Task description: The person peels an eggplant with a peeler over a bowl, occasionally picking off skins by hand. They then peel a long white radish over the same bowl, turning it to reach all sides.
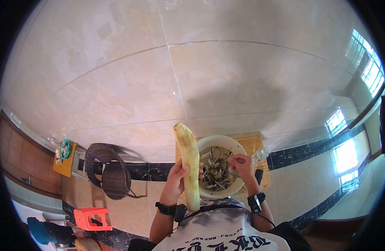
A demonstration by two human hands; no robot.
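A long, pale yellow peeled vegetable (pixel 190 167) stands nearly upright in front of my body, its top browner than the rest. My left hand (pixel 175 180) is wrapped round its middle. To the right, my right hand (pixel 241 164) is held over the edge of a cream basin (pixel 238 146), its fingers pinched together; what they hold, if anything, is too small to make out. Dark and pale strips of peel (pixel 217 167) fill much of the basin, which rests on a wooden table (pixel 254 140).
A clear plastic bottle (pixel 261 154) is at the table's right side. Left are a brown wicker chair (pixel 116 180), a red stool (pixel 92 218) and a small table (pixel 66 167) with a teal basket (pixel 65 149). Another person (pixel 42 231) is at the lower left. A tiled wall (pixel 129 92) rises ahead.
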